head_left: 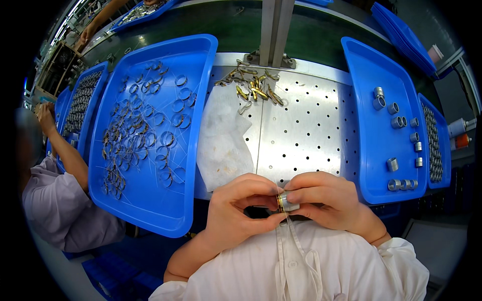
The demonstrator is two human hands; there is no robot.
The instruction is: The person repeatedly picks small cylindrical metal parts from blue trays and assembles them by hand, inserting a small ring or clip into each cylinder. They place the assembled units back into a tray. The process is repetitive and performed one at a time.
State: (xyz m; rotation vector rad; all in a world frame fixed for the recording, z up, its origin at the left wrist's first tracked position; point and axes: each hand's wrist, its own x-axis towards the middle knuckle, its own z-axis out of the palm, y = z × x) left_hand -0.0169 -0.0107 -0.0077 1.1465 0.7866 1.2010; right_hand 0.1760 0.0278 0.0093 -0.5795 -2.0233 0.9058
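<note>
Close to my body, both hands meet on one small silver metal cylinder [291, 202] with a yellowish-copper band at its left end. My left hand [236, 208] pinches the banded end between thumb and fingers. Opposite it, my right hand [326, 198] grips the silver end, fingers closed. Thin pale wires stick out by the band. On the left, a blue tray [188, 200] carries many thin rings [167, 138] with fine wire leads. The blue tray [371, 165] on the right has several short silver cylinders [392, 164] in it.
A perforated metal plate [306, 135] bears a crumpled white sheet [223, 140] and a heap of brass-coloured pieces [258, 90]. A metal post [275, 35] rises behind. Filled trays [437, 145] flank both sides. At far left, a co-worker's arm [70, 155] reaches over trays.
</note>
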